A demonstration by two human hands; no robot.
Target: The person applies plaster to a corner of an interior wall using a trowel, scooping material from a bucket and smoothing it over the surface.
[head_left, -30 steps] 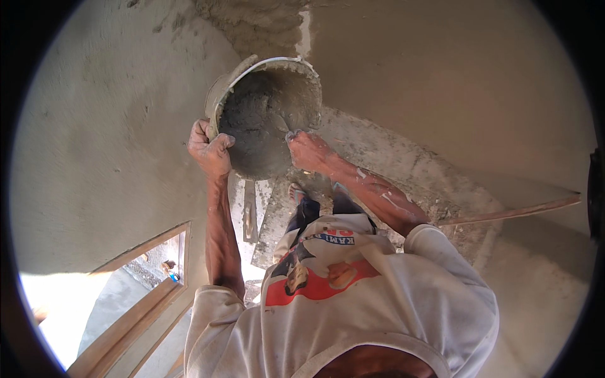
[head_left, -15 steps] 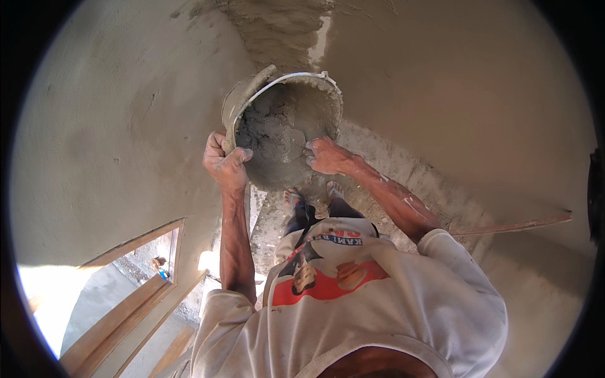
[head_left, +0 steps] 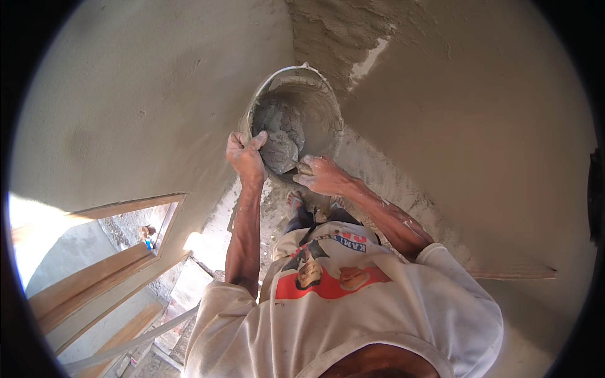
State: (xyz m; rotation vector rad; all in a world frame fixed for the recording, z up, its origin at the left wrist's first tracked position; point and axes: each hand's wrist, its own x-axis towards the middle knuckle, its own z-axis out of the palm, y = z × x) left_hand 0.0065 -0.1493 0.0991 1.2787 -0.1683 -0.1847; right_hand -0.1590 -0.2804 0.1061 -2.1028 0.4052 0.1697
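Note:
A mortar-smeared bucket [head_left: 321, 116] is held up in front of me, its open mouth tipped toward me. My left hand [head_left: 247, 156] is closed on the bucket's left rim, thumb over the inside. Wet grey mortar [head_left: 276, 116] lies along the left inner side of the bucket. My right hand [head_left: 324, 175], at the near right rim, is closed round the handle of a trowel [head_left: 279, 153]. The trowel's blade reaches into the bucket and carries a lump of mortar, which hides most of its surface.
Plastered walls meet in a corner ahead; the right wall [head_left: 466, 120] has a rough patch [head_left: 328, 38] near the corner. A wooden-framed opening [head_left: 94, 277] is at lower left, with a person [head_left: 148, 236] beyond. A thin wooden strip [head_left: 517, 274] is at the right.
The trowel has shifted left and toward me inside the bucket, and its blade now bears a mortar lump. The bucket has turned slightly, and the view has swung a little.

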